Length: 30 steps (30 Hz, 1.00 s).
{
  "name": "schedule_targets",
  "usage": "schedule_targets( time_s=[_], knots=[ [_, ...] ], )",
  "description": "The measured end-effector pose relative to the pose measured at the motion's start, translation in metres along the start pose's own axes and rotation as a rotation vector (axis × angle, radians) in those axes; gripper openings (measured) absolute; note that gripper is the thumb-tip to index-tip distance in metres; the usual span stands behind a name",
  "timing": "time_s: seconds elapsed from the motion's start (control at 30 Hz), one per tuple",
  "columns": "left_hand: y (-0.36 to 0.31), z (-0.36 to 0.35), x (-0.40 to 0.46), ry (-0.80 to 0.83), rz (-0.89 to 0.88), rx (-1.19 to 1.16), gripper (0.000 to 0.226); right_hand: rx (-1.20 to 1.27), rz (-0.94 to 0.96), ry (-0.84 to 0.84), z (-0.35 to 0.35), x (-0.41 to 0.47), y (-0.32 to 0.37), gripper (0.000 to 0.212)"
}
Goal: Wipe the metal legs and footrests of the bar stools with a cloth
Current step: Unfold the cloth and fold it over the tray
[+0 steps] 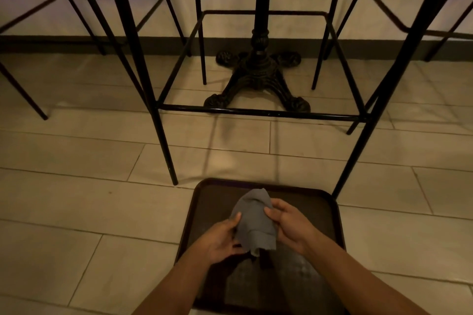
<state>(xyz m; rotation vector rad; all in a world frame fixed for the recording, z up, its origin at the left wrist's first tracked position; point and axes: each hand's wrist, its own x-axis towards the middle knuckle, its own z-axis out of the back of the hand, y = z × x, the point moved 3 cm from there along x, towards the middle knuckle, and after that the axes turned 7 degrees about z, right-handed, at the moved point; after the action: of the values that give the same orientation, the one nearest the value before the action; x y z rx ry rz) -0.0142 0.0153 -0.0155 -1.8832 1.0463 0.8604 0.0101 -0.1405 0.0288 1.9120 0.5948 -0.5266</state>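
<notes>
Cloth (254, 222) sits bunched between both hands over a dark tray (325, 215) on the tiled floor (76, 212), near the viewer. The left hand (222, 240) pinches the grey fabric with thumb on top, and the right hand (289, 225) closes its fingers on the opposite edge, so each grip is pressed onto the cloth. Judging by the hold, the person is folding it into a pad before wiping. Just beyond, the nearest bar stool's footrest (261, 111) runs left to right between its front legs (163, 140), untouched so far. A cast table base (258, 79) stands farther back, inside that stool's frame.
</notes>
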Motion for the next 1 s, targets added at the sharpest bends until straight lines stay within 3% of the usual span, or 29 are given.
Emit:
schedule_targets(
  time_s=[0.17,0.33,0.43,0.53,0.67,0.83,1.0],
  knots=[
    [-0.011,0.007,0.013,-0.166,-0.225,0.041,0.033,-0.222,0.028,-0.078,0.024,0.017,-0.019,0.009],
    [-0.016,0.010,0.027,-0.338,-0.476,0.453,0.057,-0.551,-0.013,-0.170,0.049,0.030,-0.039,0.005],
    [-0.007,0.007,0.033,-0.342,-0.560,0.665,0.064,-0.750,0.032,-0.221,0.058,0.032,-0.048,0.016],
    [0.002,0.004,0.039,-0.442,-0.628,0.936,0.056,-1.015,0.198,-0.204,0.060,0.033,-0.050,0.037],
    [0.008,0.009,0.041,-0.442,-0.608,0.930,0.039,-1.267,0.322,-0.087,0.058,0.036,-0.055,0.058],
    [0.014,0.018,0.040,-0.411,-0.542,1.120,0.064,-1.500,0.161,0.070,0.063,0.040,-0.062,0.078],
    [0.016,0.017,0.038,-0.524,-0.560,1.392,0.072,-1.626,0.243,0.101,0.056,0.032,-0.060,0.082]
  ],
)
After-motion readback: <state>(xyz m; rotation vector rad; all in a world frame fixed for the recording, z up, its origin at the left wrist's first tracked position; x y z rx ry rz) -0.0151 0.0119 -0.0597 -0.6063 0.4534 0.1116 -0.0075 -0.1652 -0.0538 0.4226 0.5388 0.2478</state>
